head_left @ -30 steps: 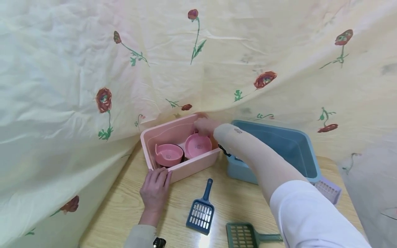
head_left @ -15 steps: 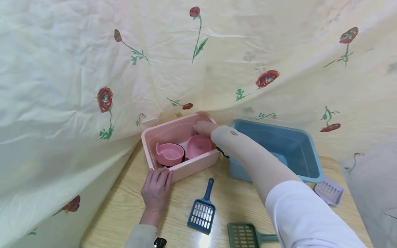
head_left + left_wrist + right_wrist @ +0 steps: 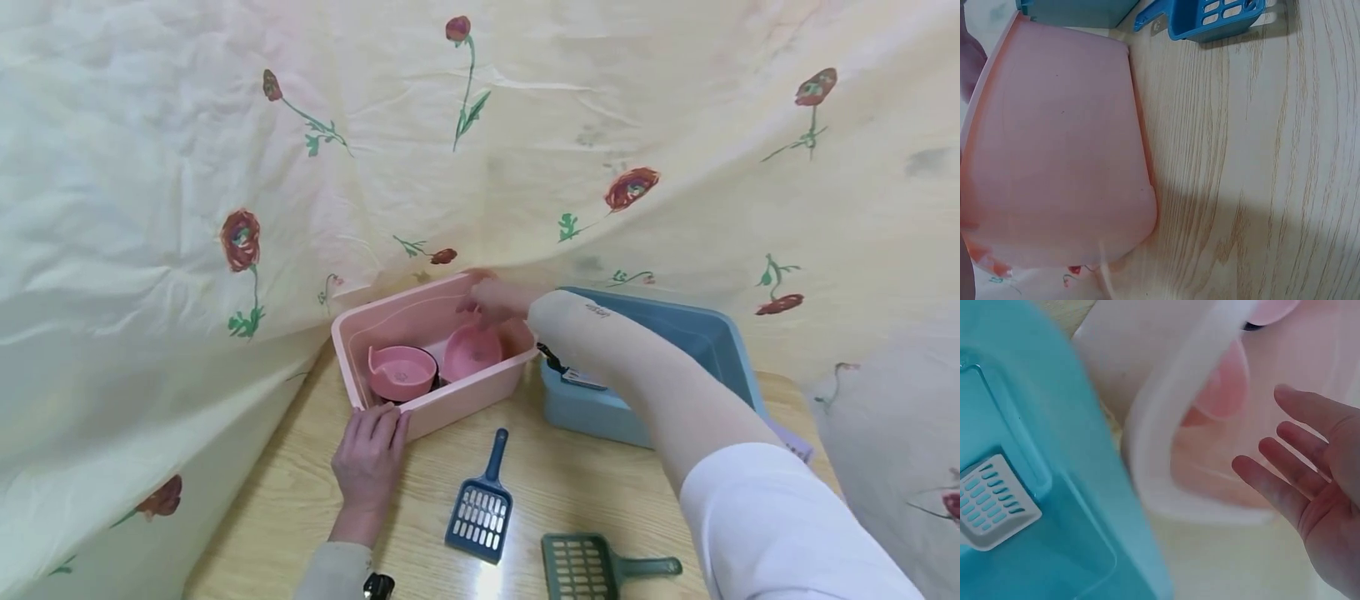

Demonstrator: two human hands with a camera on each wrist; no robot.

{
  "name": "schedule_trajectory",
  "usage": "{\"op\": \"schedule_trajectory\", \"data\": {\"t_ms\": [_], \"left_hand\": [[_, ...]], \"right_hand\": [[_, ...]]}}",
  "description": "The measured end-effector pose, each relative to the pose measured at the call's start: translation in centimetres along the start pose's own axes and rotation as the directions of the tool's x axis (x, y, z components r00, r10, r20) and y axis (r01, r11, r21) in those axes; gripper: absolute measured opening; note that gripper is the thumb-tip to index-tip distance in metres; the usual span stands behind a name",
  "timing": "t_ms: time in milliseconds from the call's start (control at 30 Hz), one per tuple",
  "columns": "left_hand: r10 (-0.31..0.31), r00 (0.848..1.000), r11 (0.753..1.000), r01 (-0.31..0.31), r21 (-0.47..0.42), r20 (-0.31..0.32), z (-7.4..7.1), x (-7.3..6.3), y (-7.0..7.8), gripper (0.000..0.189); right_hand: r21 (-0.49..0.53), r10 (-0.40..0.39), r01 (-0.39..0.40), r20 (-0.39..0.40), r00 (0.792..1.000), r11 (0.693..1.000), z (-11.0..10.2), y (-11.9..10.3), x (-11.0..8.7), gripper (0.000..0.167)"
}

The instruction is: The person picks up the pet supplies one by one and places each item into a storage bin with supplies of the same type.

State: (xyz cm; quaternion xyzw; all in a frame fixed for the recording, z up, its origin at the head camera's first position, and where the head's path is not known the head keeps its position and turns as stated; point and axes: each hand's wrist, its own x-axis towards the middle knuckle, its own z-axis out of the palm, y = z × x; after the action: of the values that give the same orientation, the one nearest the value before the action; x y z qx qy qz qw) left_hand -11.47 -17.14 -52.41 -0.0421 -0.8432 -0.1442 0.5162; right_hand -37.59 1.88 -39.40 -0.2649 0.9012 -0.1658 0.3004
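A pink plastic bin [image 3: 457, 410] holds two pink dishes with raised lips. The left dish [image 3: 403, 375] lies flat over something dark; the right dish [image 3: 471, 354] appears tilted near the bin's right end. My left hand [image 3: 369, 457] grips the bin's front rim near its left corner, fingers hooked over it. Over the bin's right end, my right hand [image 3: 497, 302] is spread with straight fingers. The right wrist view shows that hand [image 3: 1319, 472] holding nothing, apart from the dish [image 3: 1225, 387].
Right of the pink bin stands a blue bin [image 3: 592, 417]; a whitish slotted scoop [image 3: 994, 503] lies inside it. A dark blue litter scoop [image 3: 480, 517] and a green litter scoop [image 3: 581, 567] lie in front. A lilac slotted item [image 3: 793, 442] is partly hidden. Flowered cloth [image 3: 525, 167] hangs behind.
My right hand has come away slightly from the right dish, its fingers spreading, and the forearm has shifted right. My left hand stays on the rim.
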Motion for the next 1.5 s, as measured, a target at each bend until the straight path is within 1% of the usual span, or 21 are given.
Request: {"op": "schedule_trajectory", "data": {"t_ms": [33,67,100,133,167,233,367,433,500,600,667,767,900,1033,1233,1333,1500], "left_hand": [[0.0,1.0,1.0,0.0,-0.001,0.0,0.0,0.0,0.0,0.024],[-0.002,1.0,1.0,0.002,0.0,0.001,0.0,0.1,0.1,0.024],[-0.002,1.0,1.0,0.002,-0.001,0.003,-0.1,0.1,0.1,0.023],[-0.004,1.0,1.0,0.004,-0.001,0.004,-0.1,0.2,0.1,0.021],[-0.005,1.0,1.0,0.005,-0.003,0.003,-0.1,0.2,0.0,0.019],[-0.009,1.0,1.0,0.009,-0.001,0.007,-0.1,0.4,-0.1,0.015],[-0.01,1.0,1.0,0.01,-0.004,-0.004,-0.2,0.6,-0.3,0.012],[-0.014,1.0,1.0,0.014,-0.002,-0.01,-0.2,0.6,-0.4,0.013],[-0.016,1.0,1.0,0.016,-0.001,-0.018,-0.2,0.6,-0.6,0.013],[-0.018,0.999,1.0,0.018,-0.001,-0.031,-0.2,0.5,-0.8,0.013],[-0.015,0.999,1.0,0.015,0.0,-0.039,-0.3,0.5,-0.9,0.013],[-0.009,0.999,1.0,0.01,0.004,-0.044,-0.4,0.5,-0.9,0.015],[-0.007,0.999,1.0,0.008,0.004,-0.044,-0.4,0.4,-0.9,0.018],[-0.014,0.999,1.0,0.014,-0.009,-0.034,-0.4,0.3,-0.7,0.017],[-0.025,1.0,1.0,0.025,-0.017,-0.018,-0.4,0.1,-0.3,0.016],[-0.027,1.0,0.999,0.027,-0.025,-0.012,-0.4,0.0,0.0,0.015],[-0.036,0.999,0.999,0.035,-0.035,-0.012,-0.3,-0.1,0.6,0.015]], "right_hand": [[-0.038,-0.029,0.03,0.012,0.999,0.999,-0.4,0.2,-0.4,0.05],[-0.134,-0.093,0.094,0.013,0.996,0.987,-0.7,0.6,-0.5,0.054],[-0.219,-0.15,0.15,0.014,0.989,0.964,-1.1,0.8,-1.0,0.059],[-0.241,-0.182,0.181,0.018,0.983,0.953,-1.5,1.0,-1.6,0.059],[-0.241,-0.205,0.206,0.029,0.978,0.948,-1.7,1.2,-2.3,0.06],[-0.24,-0.227,0.228,0.034,0.973,0.944,-2.1,1.4,-4.0,0.059],[-0.246,-0.227,0.229,0.035,0.973,0.942,-2.8,1.9,-7.8,0.057],[-0.27,-0.261,0.261,0.037,0.965,0.927,-3.1,2.4,-9.3,0.057],[-0.279,-0.256,0.255,0.035,0.966,0.926,-3.4,2.8,-11.1,0.06],[-0.305,-0.263,0.26,0.034,0.964,0.916,-3.5,3.8,-13.3,0.063],[-0.314,-0.244,0.239,0.021,0.969,0.919,-3.3,4.6,-14.6,0.066],[-0.329,-0.263,0.245,-0.011,0.965,0.912,-2.7,6.0,-16.3,0.065],[-0.315,-0.309,0.275,-0.063,0.949,0.909,-1.7,7.6,-18.5,0.063],[-0.304,-0.34,0.294,-0.108,0.934,0.906,-0.6,8.8,-20.5,0.06],[-0.315,-0.338,0.273,-0.171,0.926,0.909,0.7,10.7,-23.2,0.059],[-0.319,-0.32,0.243,-0.217,0.922,0.916,1.4,11.4,-24.7,0.06],[-0.298,-0.304,0.215,-0.295,0.906,0.93,3.0,12.7,-27.0,0.06]]}}
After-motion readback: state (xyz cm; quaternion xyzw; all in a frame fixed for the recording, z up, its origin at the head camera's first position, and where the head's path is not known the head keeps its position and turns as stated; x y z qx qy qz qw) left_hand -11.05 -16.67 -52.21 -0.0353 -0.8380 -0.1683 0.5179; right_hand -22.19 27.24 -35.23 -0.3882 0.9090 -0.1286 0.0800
